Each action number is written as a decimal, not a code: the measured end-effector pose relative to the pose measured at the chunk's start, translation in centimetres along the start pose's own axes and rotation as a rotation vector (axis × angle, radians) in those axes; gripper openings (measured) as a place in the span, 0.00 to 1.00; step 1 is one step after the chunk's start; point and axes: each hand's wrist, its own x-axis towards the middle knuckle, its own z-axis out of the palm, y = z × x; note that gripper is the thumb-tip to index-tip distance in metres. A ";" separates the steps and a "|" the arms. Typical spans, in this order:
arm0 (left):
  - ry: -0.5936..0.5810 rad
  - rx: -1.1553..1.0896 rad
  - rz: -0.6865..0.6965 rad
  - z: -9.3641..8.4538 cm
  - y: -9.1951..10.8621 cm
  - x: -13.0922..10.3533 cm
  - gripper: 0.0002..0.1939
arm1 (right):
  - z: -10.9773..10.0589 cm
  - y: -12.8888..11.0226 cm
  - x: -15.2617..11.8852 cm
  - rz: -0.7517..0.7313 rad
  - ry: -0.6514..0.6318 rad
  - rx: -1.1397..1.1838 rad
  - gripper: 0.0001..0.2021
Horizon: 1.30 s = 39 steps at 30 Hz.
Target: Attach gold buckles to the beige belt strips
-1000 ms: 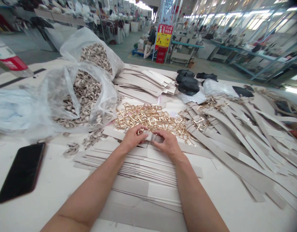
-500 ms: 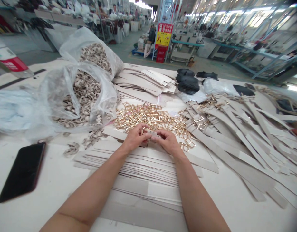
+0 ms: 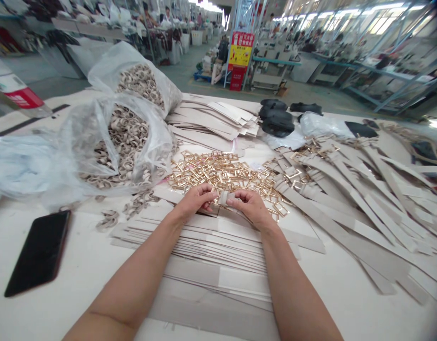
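Observation:
My right hand (image 3: 251, 205) pinches a beige strap (image 3: 224, 197) by its folded end, just in front of a heap of gold buckles (image 3: 222, 170). My left hand (image 3: 197, 198) is close beside it, fingertips pressed together near the fold; what they grip is too small to make out. Beneath both forearms lies a row of flat beige straps (image 3: 204, 274), overlapping one another. Left of the hands, a few small beige loops (image 3: 108, 219) are loose on the table.
Clear plastic bags (image 3: 71, 137) full of beige loops stand at left, near a bottle (image 3: 22, 94). A phone (image 3: 37, 253) lies front left. Straps with buckles (image 3: 346, 199) are piled at right. More straps (image 3: 207, 118) and black bundles (image 3: 275, 118) lie behind the heap.
My hands have drawn slightly apart, the left moving a little leftward. The folded strap end now shows between them. The view has shifted slightly.

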 end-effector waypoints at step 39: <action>0.153 0.164 0.094 0.8 -0.4 0.4 0.21 | 0.7 -0.9 -0.2 -0.046 0.079 -0.098 0.11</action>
